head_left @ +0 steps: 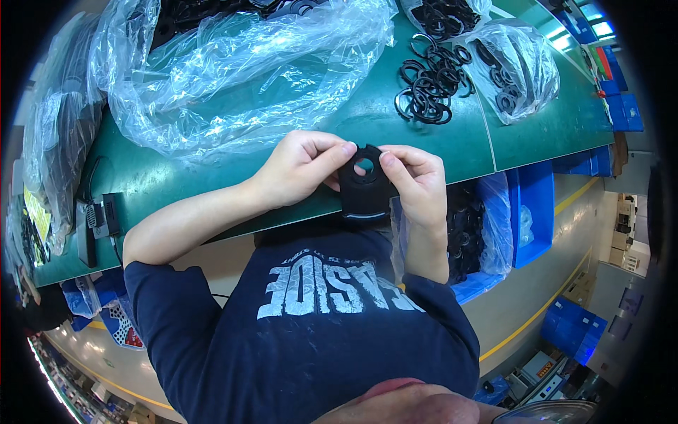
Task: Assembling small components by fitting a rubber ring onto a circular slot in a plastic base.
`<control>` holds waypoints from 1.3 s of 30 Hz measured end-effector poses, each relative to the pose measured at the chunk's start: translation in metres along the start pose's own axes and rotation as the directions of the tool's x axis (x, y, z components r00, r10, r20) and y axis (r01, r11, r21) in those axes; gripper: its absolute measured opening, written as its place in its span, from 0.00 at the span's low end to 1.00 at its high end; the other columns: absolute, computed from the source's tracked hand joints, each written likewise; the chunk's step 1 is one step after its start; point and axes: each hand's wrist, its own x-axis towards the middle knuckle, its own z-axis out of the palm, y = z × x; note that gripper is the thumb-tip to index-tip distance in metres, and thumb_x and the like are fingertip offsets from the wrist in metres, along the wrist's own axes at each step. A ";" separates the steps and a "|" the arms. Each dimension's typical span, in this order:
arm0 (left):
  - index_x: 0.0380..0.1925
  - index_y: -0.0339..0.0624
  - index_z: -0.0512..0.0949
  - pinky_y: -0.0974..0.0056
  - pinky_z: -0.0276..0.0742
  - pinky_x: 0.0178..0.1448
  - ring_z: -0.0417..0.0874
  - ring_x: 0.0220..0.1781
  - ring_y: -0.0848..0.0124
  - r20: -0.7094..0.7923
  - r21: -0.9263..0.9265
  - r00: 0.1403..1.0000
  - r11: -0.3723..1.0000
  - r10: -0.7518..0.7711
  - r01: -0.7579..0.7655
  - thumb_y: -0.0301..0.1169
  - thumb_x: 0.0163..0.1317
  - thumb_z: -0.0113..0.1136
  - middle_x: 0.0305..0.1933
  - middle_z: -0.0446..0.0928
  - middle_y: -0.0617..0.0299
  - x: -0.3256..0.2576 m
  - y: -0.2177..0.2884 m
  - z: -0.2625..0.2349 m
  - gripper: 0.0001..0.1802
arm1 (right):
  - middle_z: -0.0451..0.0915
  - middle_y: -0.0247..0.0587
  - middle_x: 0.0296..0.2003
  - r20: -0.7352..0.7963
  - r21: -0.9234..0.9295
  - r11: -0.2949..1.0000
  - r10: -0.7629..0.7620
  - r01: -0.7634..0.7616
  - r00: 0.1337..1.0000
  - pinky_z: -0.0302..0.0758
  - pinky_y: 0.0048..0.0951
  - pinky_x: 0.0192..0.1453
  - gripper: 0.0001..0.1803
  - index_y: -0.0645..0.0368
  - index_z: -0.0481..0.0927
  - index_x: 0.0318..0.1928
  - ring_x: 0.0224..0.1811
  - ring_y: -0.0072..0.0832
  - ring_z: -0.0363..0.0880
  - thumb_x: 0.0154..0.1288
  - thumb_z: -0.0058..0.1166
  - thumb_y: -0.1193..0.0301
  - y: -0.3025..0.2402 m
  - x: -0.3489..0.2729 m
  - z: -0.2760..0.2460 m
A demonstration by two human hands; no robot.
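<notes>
A flat black plastic part [364, 196] with a round hole near its upper end is held between my hands, just over the table's front edge. My left hand [304, 166] pinches its upper left corner between thumb and fingers. On the opposite side, my right hand [417, 180] grips the upper right edge, thumb on top. The fingers behind the part are mostly hidden. Beyond my right hand, a loose pile of black rings [431, 81] lies on the green table [339, 116].
Crumpled clear plastic [240, 92] covers much of the far left table. A clear bag of black rings [515, 71] lies at the far right. Beside my right arm stand a lined bin of black parts [466, 233] and a blue bin [533, 212]. A small black device [102, 215] sits at left.
</notes>
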 end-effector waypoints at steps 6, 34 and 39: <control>0.36 0.33 0.80 0.73 0.78 0.34 0.79 0.32 0.80 0.019 0.206 0.998 0.976 0.066 -0.068 0.33 0.66 0.52 0.32 0.81 0.62 -0.003 -0.002 0.007 0.14 | 0.81 0.35 0.26 0.095 -0.199 0.976 -0.074 0.092 0.993 0.71 0.15 0.31 0.07 0.69 0.82 0.34 0.28 0.15 0.76 0.61 0.55 0.75 0.002 0.005 -0.005; 0.53 0.31 0.68 0.66 0.77 0.45 0.82 0.40 0.67 0.141 0.116 0.989 0.993 -0.046 0.029 0.30 0.69 0.42 0.44 0.78 0.48 0.007 -0.008 0.010 0.17 | 0.78 0.36 0.32 -0.982 0.188 0.810 0.161 -0.555 -0.098 0.72 0.25 0.31 0.21 0.65 0.76 0.47 0.28 0.23 0.76 0.54 0.60 0.66 0.302 -0.269 -0.377; 0.53 0.31 0.68 0.65 0.78 0.45 0.82 0.40 0.66 0.085 0.150 0.995 0.988 -0.043 0.029 0.30 0.69 0.44 0.45 0.78 0.48 0.000 -0.011 0.004 0.17 | 0.79 0.53 0.45 -0.994 -0.050 0.467 -0.110 -0.883 -0.002 0.72 0.35 0.55 0.27 0.60 0.78 0.49 0.50 0.43 0.77 0.46 0.61 0.63 0.280 -0.232 -0.321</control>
